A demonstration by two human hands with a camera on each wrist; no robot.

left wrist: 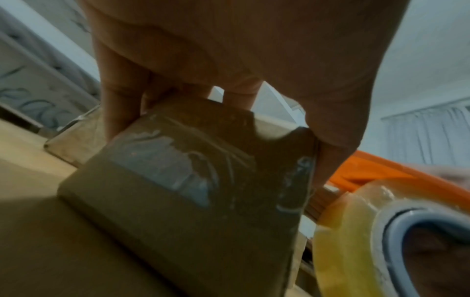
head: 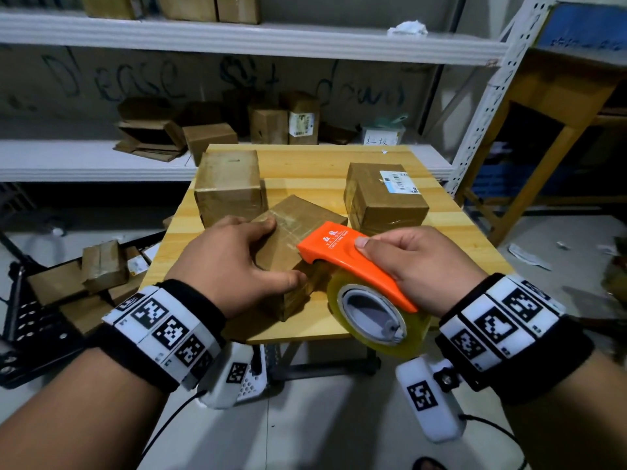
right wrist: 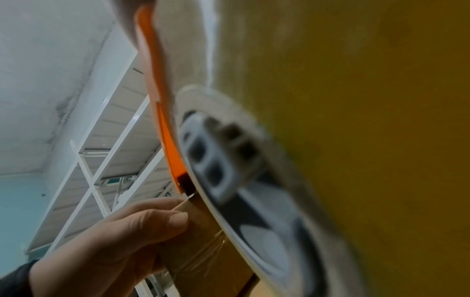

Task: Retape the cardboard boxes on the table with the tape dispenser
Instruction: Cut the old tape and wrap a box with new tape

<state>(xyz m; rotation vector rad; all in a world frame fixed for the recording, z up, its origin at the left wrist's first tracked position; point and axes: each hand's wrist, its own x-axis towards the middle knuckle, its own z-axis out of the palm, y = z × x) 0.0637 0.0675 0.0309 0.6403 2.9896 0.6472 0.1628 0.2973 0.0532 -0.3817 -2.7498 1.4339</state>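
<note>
A small cardboard box (head: 298,228) lies near the front of the wooden table (head: 305,164), old clear tape across its top. My left hand (head: 237,262) grips it, fingers over the far edge and thumb on the near side; the left wrist view shows the box (left wrist: 203,180) under the palm. My right hand (head: 417,262) holds the orange tape dispenser (head: 342,252), thumb on top. Its nose rests against the box's right edge, and the yellowish tape roll (head: 376,313) hangs at the near end. In the right wrist view the roll (right wrist: 356,140) fills the frame.
Two more taped boxes stand on the table, one at the back left (head: 230,188) and one at the back right (head: 383,198) with a white label. White metal shelving (head: 237,42) behind holds several boxes. More boxes sit in a black crate (head: 44,313) on the floor, left.
</note>
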